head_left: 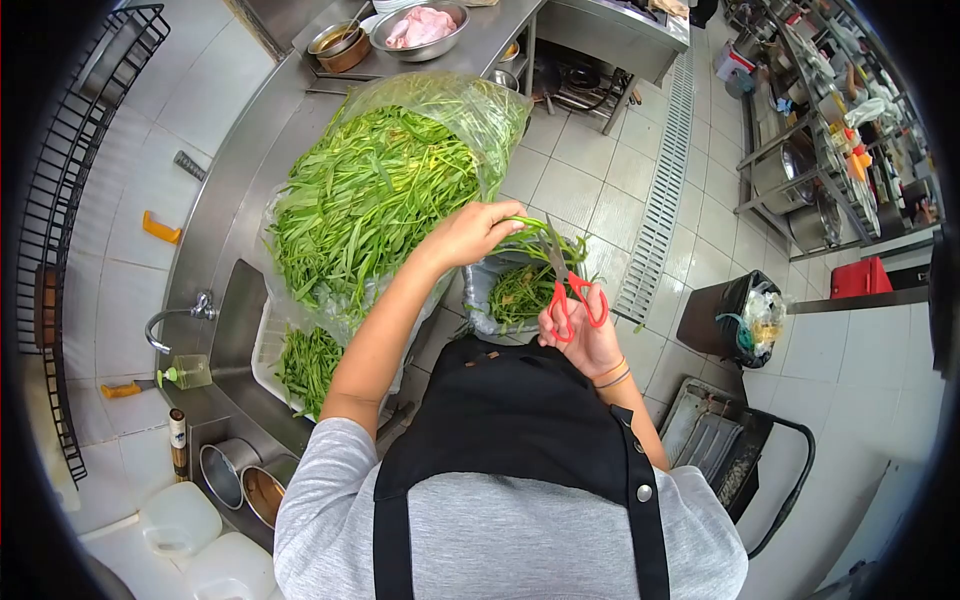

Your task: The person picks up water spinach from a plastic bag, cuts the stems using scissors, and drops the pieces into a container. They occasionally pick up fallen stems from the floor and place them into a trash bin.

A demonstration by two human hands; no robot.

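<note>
While the left hand is holding a small bunch of green stems out in front of the black apron, its thumb and fingers are closing together and pinching the stems near the fingertips. The right hand is gripping a pair of scissors by the red handles, its fingers curling around the loops; which fingers are passing through them, one cannot tell. The blades are pointing up and away from the person, crossing the stems just beside the left fingertips.

Beneath the stems and scissors, a plastic-lined container is holding more cut-looking greenery. To the left, a large clear plastic bag is bulging with leafy greens, resting at the metal sink counter. Partly under the bag, a white basket is sitting in the sink and holding further leafy stalks.

Beyond the bag, a metal bowl is holding pale pink raw meat, and a smaller pot is standing just beside it. A curved tap is reaching out near a soap bottle. Across the tiled floor, a black-lined bin is standing well apart to the right.
</note>
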